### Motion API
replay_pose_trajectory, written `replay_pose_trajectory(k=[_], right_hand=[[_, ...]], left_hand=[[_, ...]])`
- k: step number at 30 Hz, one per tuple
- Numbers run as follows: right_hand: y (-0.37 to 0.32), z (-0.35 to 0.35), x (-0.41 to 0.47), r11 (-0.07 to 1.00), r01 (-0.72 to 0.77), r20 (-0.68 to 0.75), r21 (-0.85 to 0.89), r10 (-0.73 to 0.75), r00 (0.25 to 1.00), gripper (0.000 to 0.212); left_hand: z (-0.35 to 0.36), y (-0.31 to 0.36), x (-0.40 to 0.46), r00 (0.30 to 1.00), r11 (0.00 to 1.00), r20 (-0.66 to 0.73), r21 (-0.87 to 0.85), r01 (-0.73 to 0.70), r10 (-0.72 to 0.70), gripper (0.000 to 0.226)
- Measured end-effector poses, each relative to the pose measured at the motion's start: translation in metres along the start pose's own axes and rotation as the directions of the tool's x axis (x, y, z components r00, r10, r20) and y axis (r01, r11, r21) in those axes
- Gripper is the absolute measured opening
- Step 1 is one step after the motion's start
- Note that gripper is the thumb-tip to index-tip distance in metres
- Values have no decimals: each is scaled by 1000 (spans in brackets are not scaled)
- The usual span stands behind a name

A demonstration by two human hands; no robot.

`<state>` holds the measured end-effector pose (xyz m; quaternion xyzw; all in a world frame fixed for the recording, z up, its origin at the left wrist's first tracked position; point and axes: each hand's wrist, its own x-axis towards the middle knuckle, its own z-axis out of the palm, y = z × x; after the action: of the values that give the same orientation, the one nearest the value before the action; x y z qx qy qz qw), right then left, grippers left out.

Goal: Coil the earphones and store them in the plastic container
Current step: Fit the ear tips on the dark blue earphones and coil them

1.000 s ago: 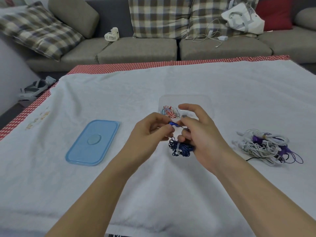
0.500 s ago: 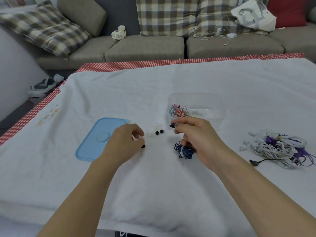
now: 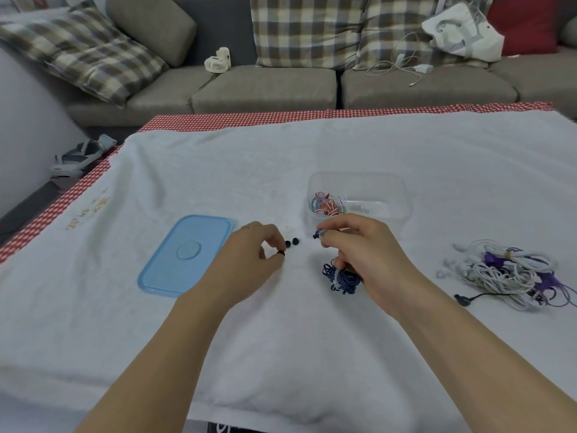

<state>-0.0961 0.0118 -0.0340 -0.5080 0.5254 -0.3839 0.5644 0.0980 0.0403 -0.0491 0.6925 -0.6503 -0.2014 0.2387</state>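
Note:
A coiled dark blue earphone bundle (image 3: pixel 340 278) hangs under my right hand (image 3: pixel 362 254), which grips it and pinches its blue earbud end (image 3: pixel 319 234) between thumb and forefinger. My left hand (image 3: pixel 249 257) rests on the cloth and pinches a small black ear tip (image 3: pixel 281 252). Two more black ear tips (image 3: pixel 291 243) lie on the cloth just beyond it. The clear plastic container (image 3: pixel 396 195) stands behind my right hand, with a coiled red-and-white earphone (image 3: pixel 324 203) inside at its left end.
A blue lid (image 3: pixel 187 254) lies left of my left hand. A tangle of white and purple earphones (image 3: pixel 512 273) sits at the right, with a black plug sticking out. A white towel (image 3: pixel 281 339) covers the table. A sofa with cushions stands behind.
My hands have parted: the left one moved left and down to the cloth and took a black ear tip. The right hand keeps the blue bundle. The view shifted slightly.

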Motion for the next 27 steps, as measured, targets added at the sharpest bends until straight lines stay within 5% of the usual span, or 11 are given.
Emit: replay_pose_trajectory(k=[4, 11, 27], right_hand=[[-2, -5, -3, 1000, 18, -1, -1, -18, 1000, 13], [-7, -15, -10, 999, 43, -1, 19, -43, 999, 11], [-11, -32, -18, 988, 154, -59, -24, -156, 986, 11]], left_hand=[[6, 15, 0, 1000, 980, 14, -198, 24, -21, 11], [8, 47, -2, 999, 804, 47, -594, 24, 5, 8], [11, 65, -5, 998, 797, 21, -603, -28, 51, 15]])
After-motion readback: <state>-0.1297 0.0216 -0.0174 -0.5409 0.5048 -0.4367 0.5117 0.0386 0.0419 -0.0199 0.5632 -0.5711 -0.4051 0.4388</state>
